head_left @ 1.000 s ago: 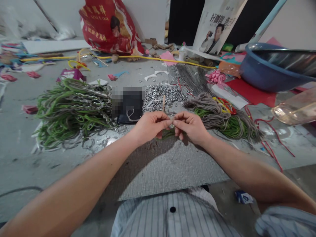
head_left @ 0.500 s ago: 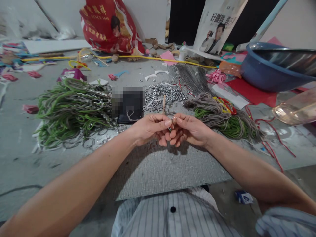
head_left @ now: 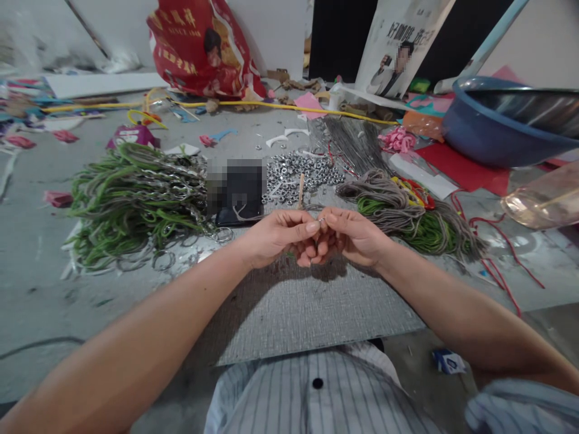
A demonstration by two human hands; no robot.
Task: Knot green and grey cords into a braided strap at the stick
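My left hand [head_left: 283, 236] and my right hand [head_left: 355, 235] meet over the front of the table, fingertips pinched together. Between the two thumbs shows a small silvery metal piece [head_left: 321, 221]; its exact shape is mostly hidden by the fingers. Just beyond my hands lies a heap of small metal nuts [head_left: 305, 172], with a thin wooden stick [head_left: 301, 190] at its near edge. A dark phone-like slab [head_left: 242, 193] rests to the left of the nuts.
On the left spreads a bundle of green and grey cords with metal rings [head_left: 136, 205]. To the right are coiled grey and green cords [head_left: 402, 211], metal wires [head_left: 355, 141] and a blue basin [head_left: 488, 129]. A red bag [head_left: 203, 54] stands at the back.
My fingers have shifted slightly around the small metal piece, and the left thumb has moved a little to the right. Both hands stay in the same spot.
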